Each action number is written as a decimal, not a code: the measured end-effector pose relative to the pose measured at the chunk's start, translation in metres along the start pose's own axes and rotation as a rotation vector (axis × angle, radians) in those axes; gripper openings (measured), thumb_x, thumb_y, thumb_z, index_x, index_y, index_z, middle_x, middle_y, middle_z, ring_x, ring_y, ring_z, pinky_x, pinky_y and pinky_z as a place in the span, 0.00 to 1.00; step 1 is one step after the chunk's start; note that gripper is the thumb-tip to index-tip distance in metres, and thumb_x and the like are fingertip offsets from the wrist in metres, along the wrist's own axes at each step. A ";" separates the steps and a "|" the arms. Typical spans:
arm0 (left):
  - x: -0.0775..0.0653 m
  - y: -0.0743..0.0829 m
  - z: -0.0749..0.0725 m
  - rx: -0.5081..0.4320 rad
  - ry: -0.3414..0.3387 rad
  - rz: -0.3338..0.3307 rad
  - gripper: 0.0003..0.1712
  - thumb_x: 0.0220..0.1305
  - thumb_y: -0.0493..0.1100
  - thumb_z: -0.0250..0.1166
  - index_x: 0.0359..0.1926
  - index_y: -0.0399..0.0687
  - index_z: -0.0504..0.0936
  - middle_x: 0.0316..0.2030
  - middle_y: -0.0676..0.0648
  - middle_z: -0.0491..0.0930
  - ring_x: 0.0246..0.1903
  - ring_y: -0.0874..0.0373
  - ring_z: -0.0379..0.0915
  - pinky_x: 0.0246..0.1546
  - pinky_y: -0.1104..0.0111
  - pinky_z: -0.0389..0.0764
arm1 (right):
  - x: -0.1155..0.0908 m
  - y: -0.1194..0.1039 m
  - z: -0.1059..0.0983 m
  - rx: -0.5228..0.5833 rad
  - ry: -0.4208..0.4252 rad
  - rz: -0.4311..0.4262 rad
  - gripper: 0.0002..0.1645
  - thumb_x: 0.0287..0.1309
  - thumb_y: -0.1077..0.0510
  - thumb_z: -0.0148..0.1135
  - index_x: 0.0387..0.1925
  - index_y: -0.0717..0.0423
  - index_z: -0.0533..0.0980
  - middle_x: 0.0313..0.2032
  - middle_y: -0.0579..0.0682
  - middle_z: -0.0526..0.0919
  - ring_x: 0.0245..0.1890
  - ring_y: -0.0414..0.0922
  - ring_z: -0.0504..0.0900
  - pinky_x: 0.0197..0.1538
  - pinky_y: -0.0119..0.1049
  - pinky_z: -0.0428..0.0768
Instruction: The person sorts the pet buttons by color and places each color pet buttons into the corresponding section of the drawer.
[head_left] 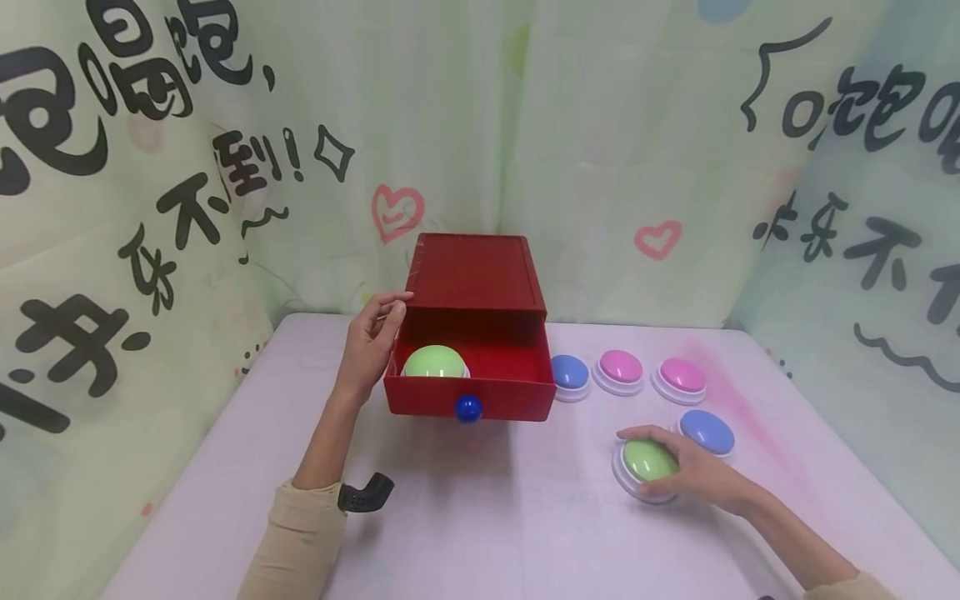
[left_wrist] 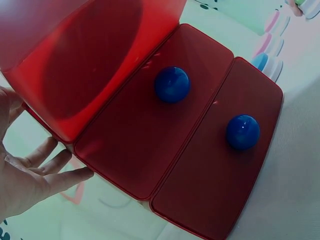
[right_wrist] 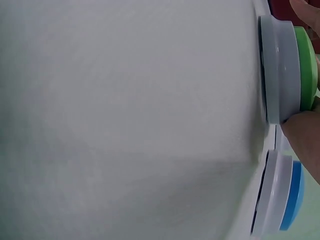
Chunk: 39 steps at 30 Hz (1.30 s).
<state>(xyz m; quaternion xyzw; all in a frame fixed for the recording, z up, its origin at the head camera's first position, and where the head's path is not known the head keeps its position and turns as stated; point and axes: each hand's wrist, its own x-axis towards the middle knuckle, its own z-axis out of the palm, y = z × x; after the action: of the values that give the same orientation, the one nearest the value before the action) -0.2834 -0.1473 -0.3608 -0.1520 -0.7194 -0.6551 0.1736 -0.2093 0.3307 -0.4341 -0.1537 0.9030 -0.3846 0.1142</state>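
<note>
A red drawer box [head_left: 480, 271] with blue knobs stands on the table, its top drawer [head_left: 510, 400] pulled out. Inside that drawer, at the left, is a push button with a green dome [head_left: 435, 362]. My left hand [head_left: 375, 337] rests along the box's left side; in the left wrist view its fingers [left_wrist: 65, 180] lie fairly straight against the side edge. On the right, my right hand [head_left: 686, 471] grips another green-domed push button [head_left: 649, 461] by its white base, thumb and fingers on opposite sides. The right wrist view has that white base [right_wrist: 282, 72] close at the tabletop.
Right of the box stand two blue buttons [head_left: 570, 372] [head_left: 707, 432] and two pink buttons [head_left: 621, 367] [head_left: 683, 375], all on white bases. Two lower drawers [left_wrist: 150, 125] are closed. Curtains with writing [head_left: 570, 167] surround the table [head_left: 450, 533].
</note>
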 end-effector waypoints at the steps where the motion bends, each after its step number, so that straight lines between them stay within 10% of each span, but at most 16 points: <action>1: 0.000 0.000 0.000 0.000 -0.002 -0.001 0.23 0.76 0.53 0.57 0.66 0.51 0.77 0.59 0.43 0.78 0.57 0.49 0.79 0.59 0.54 0.81 | 0.000 0.001 0.000 -0.002 -0.001 0.006 0.44 0.47 0.48 0.81 0.67 0.38 0.73 0.66 0.55 0.73 0.58 0.52 0.71 0.57 0.46 0.74; 28: -0.001 0.000 0.000 0.010 -0.013 -0.015 0.23 0.77 0.53 0.57 0.67 0.52 0.75 0.60 0.43 0.77 0.58 0.48 0.78 0.56 0.60 0.83 | 0.000 0.007 0.010 0.031 0.116 -0.012 0.36 0.48 0.52 0.80 0.60 0.44 0.77 0.58 0.54 0.79 0.48 0.44 0.77 0.49 0.32 0.77; 39: -0.002 0.000 0.001 -0.002 -0.010 -0.015 0.24 0.76 0.54 0.58 0.66 0.52 0.76 0.60 0.44 0.78 0.58 0.49 0.79 0.58 0.57 0.82 | 0.004 0.008 0.008 0.253 0.165 -0.046 0.36 0.56 0.58 0.75 0.66 0.57 0.73 0.63 0.45 0.77 0.55 0.33 0.72 0.55 0.27 0.70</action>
<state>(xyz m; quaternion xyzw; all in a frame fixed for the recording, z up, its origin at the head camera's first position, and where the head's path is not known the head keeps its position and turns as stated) -0.2817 -0.1460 -0.3616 -0.1500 -0.7206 -0.6565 0.1650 -0.2122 0.3287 -0.4459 -0.1264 0.8500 -0.5091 0.0490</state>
